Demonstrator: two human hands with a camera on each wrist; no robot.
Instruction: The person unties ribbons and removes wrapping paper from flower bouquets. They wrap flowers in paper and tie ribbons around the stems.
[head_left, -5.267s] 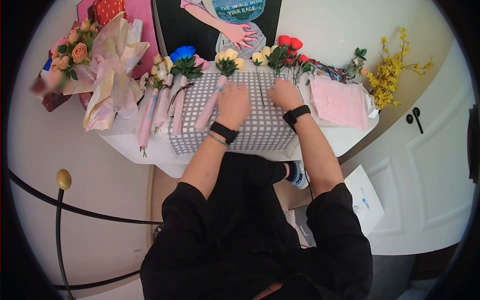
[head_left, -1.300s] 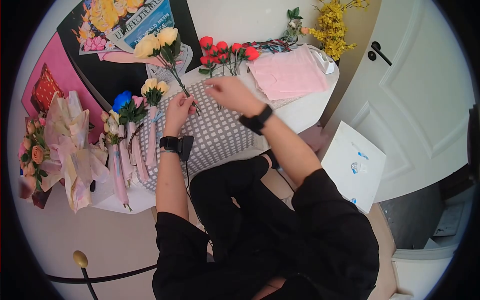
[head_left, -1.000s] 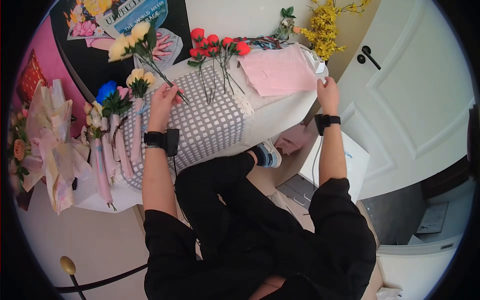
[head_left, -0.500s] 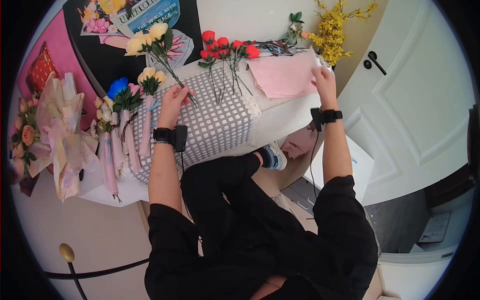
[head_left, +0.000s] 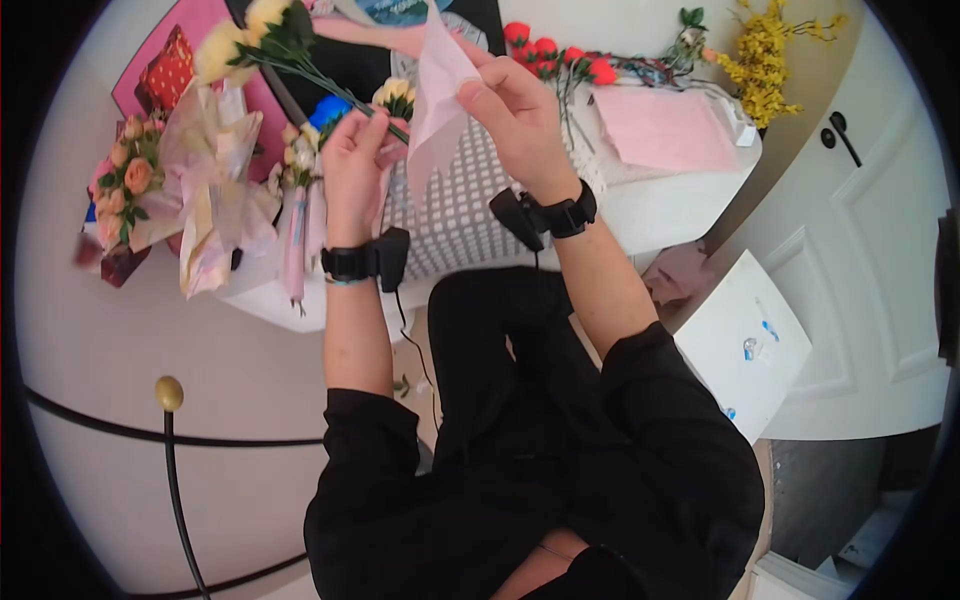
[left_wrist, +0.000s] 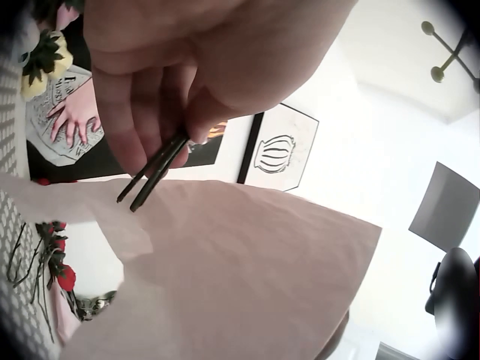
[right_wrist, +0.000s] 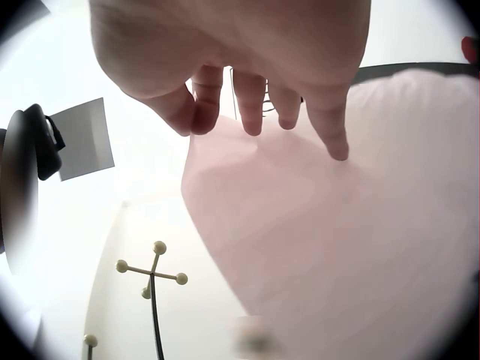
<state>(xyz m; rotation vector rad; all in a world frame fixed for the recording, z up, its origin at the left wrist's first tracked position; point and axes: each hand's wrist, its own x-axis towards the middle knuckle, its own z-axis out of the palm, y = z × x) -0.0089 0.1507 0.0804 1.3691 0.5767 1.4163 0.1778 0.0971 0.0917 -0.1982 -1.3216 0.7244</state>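
Observation:
My left hand (head_left: 352, 170) pinches the green stems of cream artificial roses (head_left: 222, 50), which tilt up to the left above the table. In the left wrist view, two dark stem ends (left_wrist: 154, 180) stick out past the fingers. With thumb and fingertips my right hand (head_left: 522, 128) pinches a pink sheet of wrapping paper (head_left: 437, 105) by its edge. That sheet hangs just right of the stem ends. The right wrist view has the sheet (right_wrist: 337, 232) spread out below the fingers, filling much of the picture.
Loose red roses (head_left: 545, 55) lie at the table's back, beside a stack of pink sheets (head_left: 665, 130). Wrapped flowers, one blue (head_left: 328, 108), line the left of the checkered cloth (head_left: 450, 240). A large bouquet (head_left: 215, 190) stands far left; a white box (head_left: 750, 345) is at right.
My right hand went over to the pink stack, took a sheet and brought it left to the stems. The left hand still holds the cream roses, now raised closer to the camera.

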